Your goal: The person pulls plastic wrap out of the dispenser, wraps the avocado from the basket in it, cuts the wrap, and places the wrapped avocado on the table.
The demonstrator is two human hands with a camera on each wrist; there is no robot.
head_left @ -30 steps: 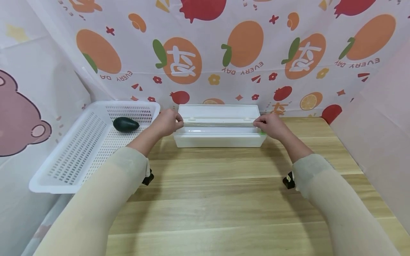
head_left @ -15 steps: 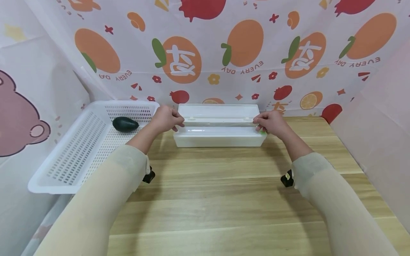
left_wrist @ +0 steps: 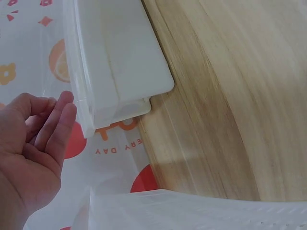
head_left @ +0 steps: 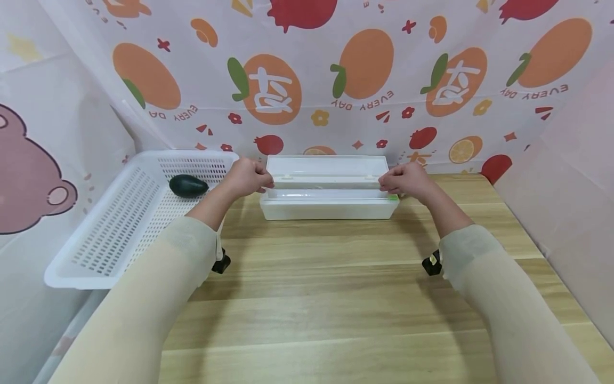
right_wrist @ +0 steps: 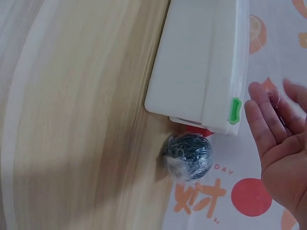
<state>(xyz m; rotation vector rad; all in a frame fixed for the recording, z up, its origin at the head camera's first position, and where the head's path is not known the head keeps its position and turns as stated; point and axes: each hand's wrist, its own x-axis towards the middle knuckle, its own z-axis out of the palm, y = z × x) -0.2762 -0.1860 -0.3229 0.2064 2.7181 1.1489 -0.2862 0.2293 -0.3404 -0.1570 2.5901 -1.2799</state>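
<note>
Two hands meet at the ends of a white cling-film dispenser box (head_left: 329, 202), which stands open at the far edge of the wooden table (head_left: 336, 298), against the fruit-print cloth backdrop (head_left: 316, 80). The left hand (head_left: 247, 178) sits at the box's left end, the right hand (head_left: 408, 180) at its right end, each with fingertips drawn together on the edge of the clear film (head_left: 326, 186) stretched between them. In the wrist views the fingers of both hands look only loosely bent, so the firmness of the pinch cannot be told. A green tab (right_wrist: 235, 110) marks the box's right end. A dark wrapped ball (right_wrist: 188, 156) lies just beside that end. A white perforated basket (head_left: 120, 234) stands left of the box, holding a dark green avocado (head_left: 188, 186).
</note>
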